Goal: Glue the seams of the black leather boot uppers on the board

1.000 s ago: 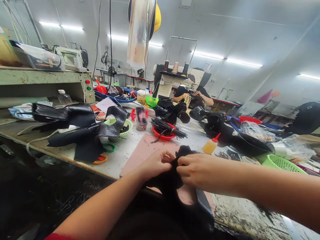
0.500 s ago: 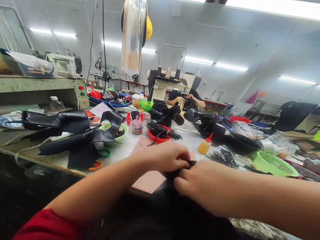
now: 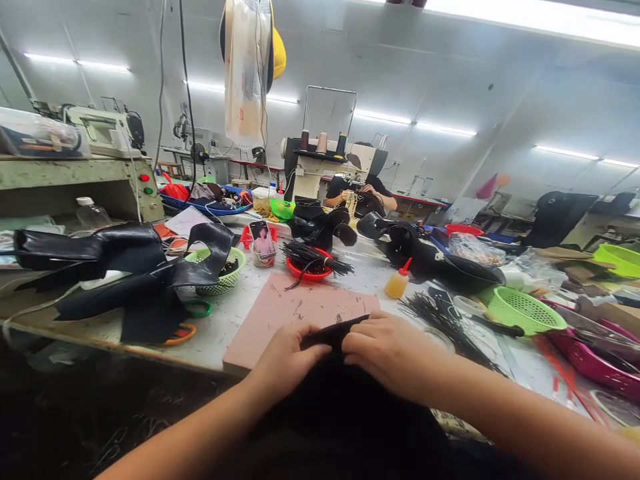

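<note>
Material (image 3: 340, 373), black, pinched by both left hand (image 3: 287, 360) and right hand (image 3: 390, 350), shows more edge now they've parted, likely easing handling.

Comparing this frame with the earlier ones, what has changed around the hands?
The left hand has moved left, away from the right hand, which it nearly met half a second ago. More upper edge of the limp black sheet now shows between them; both hold it, as before. The yellow red-tipped bottle and round red basket stayed put.

Black material (image 3: 330, 377), pink board (image 3: 280, 310), red bowl (image 3: 311, 276), light-green perforated basket (image 3: 529, 315)
</note>
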